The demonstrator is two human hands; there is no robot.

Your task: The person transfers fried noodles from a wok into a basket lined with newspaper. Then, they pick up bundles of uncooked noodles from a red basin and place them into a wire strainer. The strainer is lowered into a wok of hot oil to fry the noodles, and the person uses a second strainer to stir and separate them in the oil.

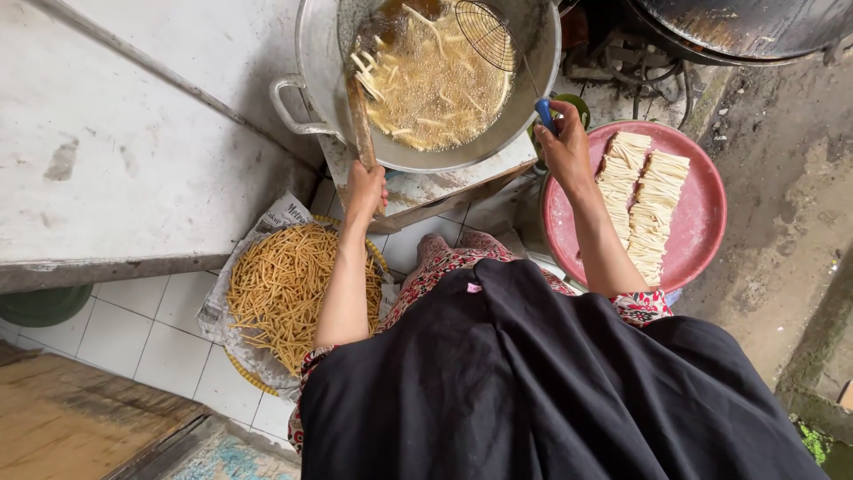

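— Two tools were in play, weren't they? Which way did they run?

— Yes. The left hand (365,188) was clenched around a wooden paddle (359,116), whose long axis ran nearly straight up from that hand, leaning slightly left, with its far end sunk in the bubbling oil. The right hand (565,147) gripped the blue handle of a wire skimmer (488,34); its thin shaft slanted up and left from the hand, the mesh basket resting against the rim of the metal wok (311,53).

— Any paper or packaging?

— Printed newspaper (283,213), grey-white and crumpled, lay below the left hand, lining a tray heaped with golden fried sticks (289,284). Just right of the right hand sat a round pink tray (702,213) carrying pale raw dough strips (644,200).

— And the surroundings?

— A worn white counter (107,151) stretched left of the left hand. White floor tiles (151,342) lay beneath, bare concrete ground (782,222) to the far right.
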